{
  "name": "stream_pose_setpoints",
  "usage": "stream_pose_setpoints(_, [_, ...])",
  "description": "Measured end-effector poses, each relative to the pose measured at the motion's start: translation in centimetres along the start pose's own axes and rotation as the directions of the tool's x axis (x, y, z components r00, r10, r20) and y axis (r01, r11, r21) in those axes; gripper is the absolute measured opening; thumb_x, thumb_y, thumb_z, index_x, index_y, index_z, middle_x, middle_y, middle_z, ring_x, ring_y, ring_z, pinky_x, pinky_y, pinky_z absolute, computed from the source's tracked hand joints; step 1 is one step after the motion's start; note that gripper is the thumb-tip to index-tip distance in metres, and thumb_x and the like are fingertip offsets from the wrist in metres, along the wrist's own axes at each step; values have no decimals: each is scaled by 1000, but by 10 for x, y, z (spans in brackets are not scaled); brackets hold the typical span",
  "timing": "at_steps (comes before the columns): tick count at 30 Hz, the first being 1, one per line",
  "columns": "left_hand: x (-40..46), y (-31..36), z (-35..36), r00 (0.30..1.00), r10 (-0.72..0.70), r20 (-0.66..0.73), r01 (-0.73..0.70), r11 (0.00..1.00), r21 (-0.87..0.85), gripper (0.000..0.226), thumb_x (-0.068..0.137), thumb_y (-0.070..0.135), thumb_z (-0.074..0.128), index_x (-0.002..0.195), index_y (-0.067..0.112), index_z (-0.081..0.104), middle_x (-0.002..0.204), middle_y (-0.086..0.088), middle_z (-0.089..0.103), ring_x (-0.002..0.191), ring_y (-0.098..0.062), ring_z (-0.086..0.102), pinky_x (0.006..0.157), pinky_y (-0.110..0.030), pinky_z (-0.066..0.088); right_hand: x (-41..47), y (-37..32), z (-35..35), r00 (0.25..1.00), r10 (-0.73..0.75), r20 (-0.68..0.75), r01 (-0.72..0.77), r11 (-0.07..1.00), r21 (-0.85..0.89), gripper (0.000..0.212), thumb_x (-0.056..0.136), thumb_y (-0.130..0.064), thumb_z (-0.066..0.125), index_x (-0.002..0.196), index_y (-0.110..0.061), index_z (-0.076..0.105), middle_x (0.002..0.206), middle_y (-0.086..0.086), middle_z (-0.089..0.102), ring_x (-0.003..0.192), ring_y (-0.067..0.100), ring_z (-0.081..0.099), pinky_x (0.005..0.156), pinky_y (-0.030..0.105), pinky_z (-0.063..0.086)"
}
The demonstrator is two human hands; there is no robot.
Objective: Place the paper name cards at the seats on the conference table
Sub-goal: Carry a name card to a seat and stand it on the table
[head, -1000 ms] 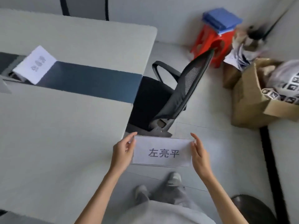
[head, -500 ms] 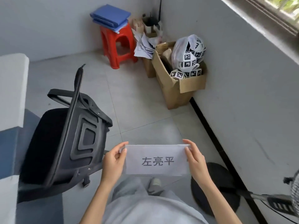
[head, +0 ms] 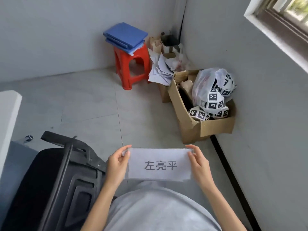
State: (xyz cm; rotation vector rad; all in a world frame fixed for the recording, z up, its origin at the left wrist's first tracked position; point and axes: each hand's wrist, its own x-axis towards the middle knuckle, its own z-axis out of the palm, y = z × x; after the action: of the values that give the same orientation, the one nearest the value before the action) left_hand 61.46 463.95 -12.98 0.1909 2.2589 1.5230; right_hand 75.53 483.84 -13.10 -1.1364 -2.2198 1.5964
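- Right in front of the person's chest, the name card (head: 159,164) sits between both hands, printed side up with three dark characters readable, held over the floor and nowhere near a seat yet.
- Left hand (head: 116,165) has its grip closed on the card's left end, thumb on the front face near the top corner. Right hand (head: 199,164) does the same on the right end. Both are pinching the edges only, so the paper stays flat and uncreased.
- Just to the left, a black office chair (head: 58,184) shows its back to the camera, and past it a corner of the pale surface (head: 8,117) pokes in at the frame edge. That looks like the conference table end.
- Judgement call: the card is mid-carry to a seat around that corner. To do it well, probably keep the light two-handed pinch, step clear of the chair, then set the card down with the text facing whoever sits there, square to the edge.
- Risk-wise, squeezing harder would likely bow thin paper.
- Farther off, a cardboard box (head: 208,127) of patterned stuff sits against the right wall.
- Back in the corner, a red stool (head: 133,67) carries blue folders (head: 125,36), next to a pile of loose papers.
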Motion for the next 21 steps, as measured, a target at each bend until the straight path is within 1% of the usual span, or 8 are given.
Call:
stream_pose_setpoints(2, [52,19,-4,1000,23,-5,-23,998,50,20,88,15,52,101,26,63,76,2,60,71,-10,54,62,-13,40,44,-21,5,1000,-15,18,14,1000,22,22,94,-18,40,98,-32,56,59,-1,45,55,13,39,58,31,32])
stream_pose_setpoints(5, [120,50,-12,998,50,-33,-48,997,61,22,88,15,52,106,17,64,76,9,62,66,3,57,63,-7,41,111,-56,18,998,-30,50,28,999,41,22,94,-18,40,96,-34,55,61,8,40,55,19,35,58,32,30])
stream_pose_setpoints(9, [203,70,-31,991,50,-125,-44,998,55,21,88,17,52,105,20,64,64,1,53,58,-7,44,54,-14,33,205,-106,52,986,-59,155,50,997,62,23,95,-17,39,94,-33,55,73,13,49,65,22,43,60,33,35])
stream_pose_setpoints(11, [242,69,-44,980,23,-199,-18,1000,25,21,88,17,51,105,21,64,73,3,61,64,-6,53,61,-13,39,257,-131,78,967,-90,238,77,995,61,24,95,-16,38,93,-33,54,78,11,54,69,21,46,63,34,37])
stream_pose_setpoints(13, [280,69,-58,956,-31,-292,21,999,-38,21,89,14,50,105,18,63,88,15,64,78,10,59,70,-1,41,311,-157,110,937,-140,319,139,990,25,23,94,-16,38,93,-33,54,79,5,57,70,18,46,65,33,37])
stream_pose_setpoints(15, [317,68,-74,916,-96,-390,61,993,-100,20,89,10,50,101,20,62,92,20,61,81,19,56,71,3,39,364,-188,149,899,-179,401,194,981,4,24,94,-15,39,90,-34,54,76,-1,56,70,17,46,64,26,37])
stream_pose_setpoints(17, [348,67,-92,852,-175,-493,101,980,-172,20,89,10,50,95,27,60,93,20,61,82,12,59,70,2,40,413,-225,191,832,-223,508,269,963,-18,24,94,-17,40,87,-37,51,77,-4,57,74,17,48,63,21,38])
stream_pose_setpoints(21, [392,74,-137,671,-311,-674,133,944,-303,20,91,12,47,95,27,58,94,16,61,81,6,59,67,-4,43,481,-312,282,640,-271,719,435,899,-48,19,94,-17,40,96,-33,51,76,16,54,70,22,45,60,16,35])
